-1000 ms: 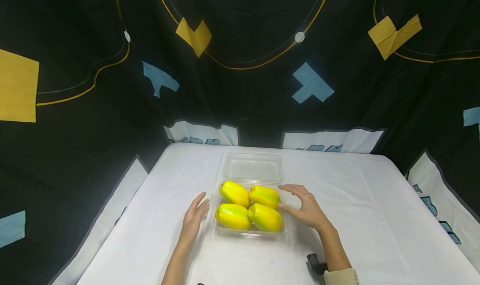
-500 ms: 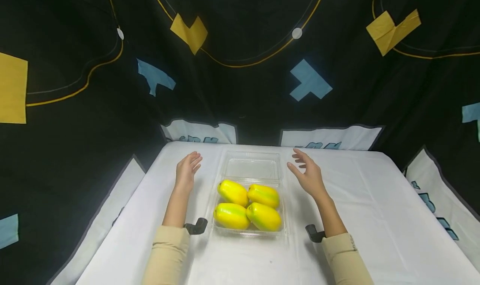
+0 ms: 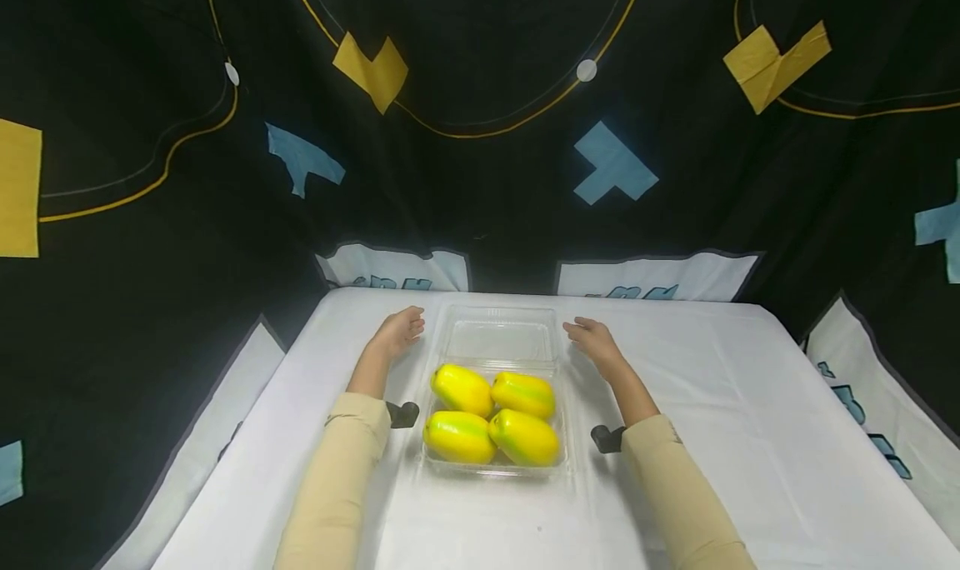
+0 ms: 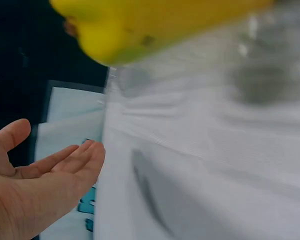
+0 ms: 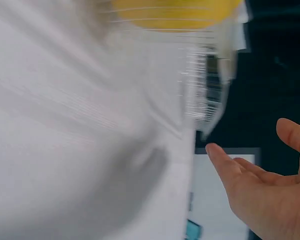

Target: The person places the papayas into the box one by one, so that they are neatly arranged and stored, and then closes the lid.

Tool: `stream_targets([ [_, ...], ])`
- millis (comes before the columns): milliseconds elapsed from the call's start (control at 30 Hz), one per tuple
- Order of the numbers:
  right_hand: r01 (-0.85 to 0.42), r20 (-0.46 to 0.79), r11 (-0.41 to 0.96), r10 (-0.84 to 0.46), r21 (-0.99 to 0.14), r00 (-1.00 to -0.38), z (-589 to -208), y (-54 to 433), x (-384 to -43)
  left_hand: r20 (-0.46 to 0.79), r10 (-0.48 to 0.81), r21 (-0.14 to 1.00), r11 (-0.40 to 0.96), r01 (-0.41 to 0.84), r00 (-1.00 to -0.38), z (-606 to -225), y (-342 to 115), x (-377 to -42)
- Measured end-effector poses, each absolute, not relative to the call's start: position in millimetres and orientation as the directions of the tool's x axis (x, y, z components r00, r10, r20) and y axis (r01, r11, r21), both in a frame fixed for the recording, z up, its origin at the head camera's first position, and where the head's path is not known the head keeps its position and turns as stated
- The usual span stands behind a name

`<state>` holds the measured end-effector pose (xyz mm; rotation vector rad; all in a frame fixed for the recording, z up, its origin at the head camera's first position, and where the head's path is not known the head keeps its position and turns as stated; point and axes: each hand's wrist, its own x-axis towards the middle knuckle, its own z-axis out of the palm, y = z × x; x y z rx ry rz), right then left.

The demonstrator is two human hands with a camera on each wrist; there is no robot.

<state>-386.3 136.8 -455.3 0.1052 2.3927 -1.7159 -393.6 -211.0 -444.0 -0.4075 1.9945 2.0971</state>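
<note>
A clear plastic clamshell box (image 3: 491, 471) lies unfolded on the table, its lid (image 3: 498, 337) laid back on the far side. Several oblong yellow fruits with green tinges, one at the front right (image 3: 525, 437), fill its base in two rows. Just left of the lid is my left hand (image 3: 400, 330), fingers extended and holding nothing. On the lid's right side, my right hand (image 3: 592, 339) reaches inward, also with nothing in it. Neither hand appears to touch the lid. In the left wrist view, a fruit (image 4: 140, 25) shows at the top, above the relaxed left hand (image 4: 50, 185).
A white cloth (image 3: 750, 437) covers the table. Behind it hangs a black curtain (image 3: 480, 195) with yellow and blue patches. Both wrists carry a small black camera mount, such as the right one (image 3: 606, 438).
Both hands have moved from beside the fruits out to the far end, then inward to the lid's two sides. The right fingers have come away from the fruits. Box and fruits stay put.
</note>
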Motion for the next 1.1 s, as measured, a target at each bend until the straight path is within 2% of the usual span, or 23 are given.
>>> stream_targets([
  [233,0.267,-0.293,0.219,-0.099,-0.939,-0.951,-476.3,135.4,-395.8,-0.401,0.073,0.865,-0.296,-0.404,-0.913,-458.4,-208.2,-398.0],
  [367,0.296,-0.317,0.172,-0.11,-0.939,-0.942,-482.8,131.9,-396.1,-0.412,0.131,0.828,-0.359,-0.43,-0.902,-460.0,-204.2,-397.2],
  [500,0.307,-0.316,0.086,-0.123,-0.948,-0.941,-486.2,129.0,-396.4,-0.409,0.163,0.823,-0.36,-0.44,-0.898,-459.8,-200.7,-395.7],
  [767,0.277,-0.284,0.072,-0.126,-0.958,-0.951,-481.8,127.7,-397.3,-0.385,0.132,0.84,-0.36,-0.406,-0.913,-452.4,-200.8,-392.3],
  [967,0.216,-0.21,-0.027,-0.133,-0.976,-0.969,-471.2,127.7,-395.9,-0.335,0.172,0.835,-0.401,-0.376,-0.926,-438.8,-204.6,-387.7],
  [1100,0.159,-0.155,-0.033,-0.107,-0.987,-0.982,-458.2,127.2,-393.3,-0.285,0.185,0.87,-0.362,-0.334,-0.941,-423.2,-207.7,-383.9],
])
